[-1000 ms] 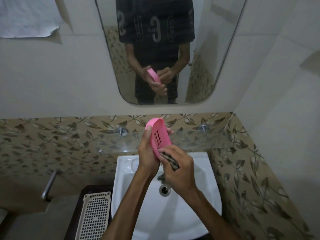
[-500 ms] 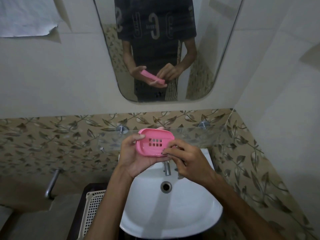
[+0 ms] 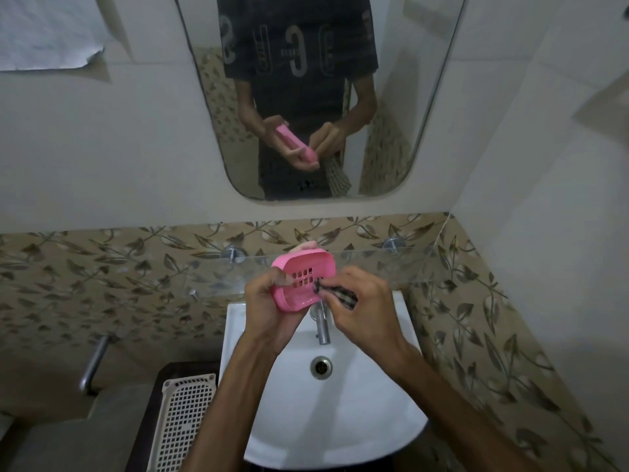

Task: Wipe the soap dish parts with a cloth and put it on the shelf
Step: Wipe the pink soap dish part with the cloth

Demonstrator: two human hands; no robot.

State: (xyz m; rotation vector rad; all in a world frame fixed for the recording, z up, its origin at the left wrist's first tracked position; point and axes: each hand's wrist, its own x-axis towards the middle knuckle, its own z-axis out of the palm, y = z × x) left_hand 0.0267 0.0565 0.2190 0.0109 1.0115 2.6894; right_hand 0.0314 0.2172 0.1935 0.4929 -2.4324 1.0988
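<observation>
A pink soap dish part [image 3: 303,281] with a grid of drain slots is held above the sink, its inner face turned toward me. My left hand [image 3: 263,310] grips its left end, thumb on the rim and fingers behind. My right hand [image 3: 360,306] pinches a dark checked cloth [image 3: 335,294] and presses its tip against the dish's right side near the slots. The glass shelf [image 3: 374,264] runs along the wall just behind the dish. The mirror [image 3: 391,97] reflects both hands and the hanging cloth.
A white sink [image 3: 357,410] with a chrome tap [image 3: 321,327] and drain [image 3: 321,366] lies below my hands. A white perforated tray [image 3: 183,420] rests on a dark stand at lower left. A metal bar [image 3: 95,362] juts from the left wall.
The dish went from standing on end to lying crosswise, then tilted slightly. My right hand brought the cloth's tip onto the dish's right side. The view has shifted down a little.
</observation>
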